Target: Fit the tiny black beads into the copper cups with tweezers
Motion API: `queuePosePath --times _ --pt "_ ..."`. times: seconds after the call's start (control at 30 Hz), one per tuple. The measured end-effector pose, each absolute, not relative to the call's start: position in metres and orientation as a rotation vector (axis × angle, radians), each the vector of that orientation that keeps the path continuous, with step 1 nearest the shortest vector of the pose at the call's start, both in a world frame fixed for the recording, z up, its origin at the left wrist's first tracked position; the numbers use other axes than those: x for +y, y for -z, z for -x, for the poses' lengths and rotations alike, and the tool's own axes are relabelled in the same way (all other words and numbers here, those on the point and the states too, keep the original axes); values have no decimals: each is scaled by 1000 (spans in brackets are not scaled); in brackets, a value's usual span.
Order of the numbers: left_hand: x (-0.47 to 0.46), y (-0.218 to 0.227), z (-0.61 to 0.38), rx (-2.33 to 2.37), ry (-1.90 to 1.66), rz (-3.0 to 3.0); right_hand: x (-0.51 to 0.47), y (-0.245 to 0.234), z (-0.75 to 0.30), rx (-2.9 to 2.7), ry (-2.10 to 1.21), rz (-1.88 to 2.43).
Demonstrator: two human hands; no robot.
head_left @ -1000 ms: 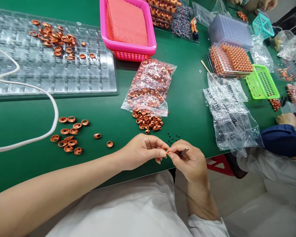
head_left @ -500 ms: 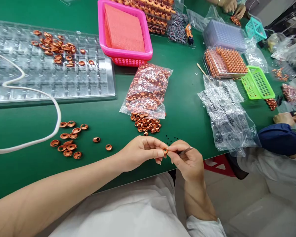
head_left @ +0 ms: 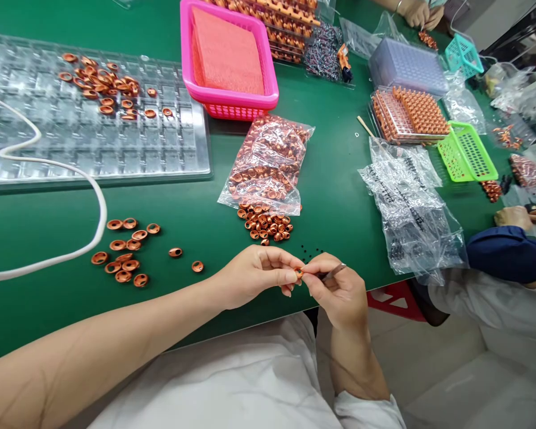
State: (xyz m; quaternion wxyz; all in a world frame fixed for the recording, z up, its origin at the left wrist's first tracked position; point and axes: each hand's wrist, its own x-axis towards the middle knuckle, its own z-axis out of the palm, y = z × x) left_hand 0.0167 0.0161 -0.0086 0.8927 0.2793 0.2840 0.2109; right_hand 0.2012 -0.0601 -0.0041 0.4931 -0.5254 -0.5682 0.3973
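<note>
Between the thumb and fingertips of my left hand (head_left: pixel 268 277) is a small copper-coloured ring-shaped part (head_left: pixel 299 272), held just over the table's front edge. My right hand (head_left: pixel 335 292) is closed round a slim dark metal tool, apparently tweezers (head_left: pixel 334 272); its rear end sticks out past the fingers. The right fingertips meet the copper part, hiding the working tip. Several tiny black pieces (head_left: pixel 311 252) lie just beyond my hands. A heap of copper parts (head_left: pixel 268 224) spills from a clear plastic bag (head_left: pixel 265 161). More loose copper parts (head_left: pixel 124 276) are spread to the left.
A clear moulded tray (head_left: pixel 161 143) with copper parts lies at the back left, with a white cable (head_left: pixel 93 238) near it. Beyond are a pink basket (head_left: pixel 230 102), stacked parts (head_left: pixel 420 113), plastic bags (head_left: pixel 411 208) and a green basket (head_left: pixel 467 152). Co-workers' hands (head_left: pixel 513 217) are at right.
The view has shifted very slightly. Both hands keep the same grip on the copper part and the tweezers, with the right hand barely moved to the left.
</note>
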Motion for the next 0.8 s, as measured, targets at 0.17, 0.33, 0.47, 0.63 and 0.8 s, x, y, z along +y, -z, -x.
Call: queuePosePath --times 0.17,0.33,0.47,0.63,0.8 --pt "15 5 -15 626 -444 -679 -60 5 -201 -1393 -978 1279" --pt "8 4 -13 722 -586 -1096 -64 2 -203 -1427 -945 1336" --pt "3 4 -12 760 -805 -1566 -70 -1 -205 -1338 -889 1339" --pt "1 7 -13 762 -905 -1707 -81 -5 -208 -1149 -817 1370" --pt "0 8 -15 758 -912 -1706 -88 -9 -213 -1093 -802 1346"
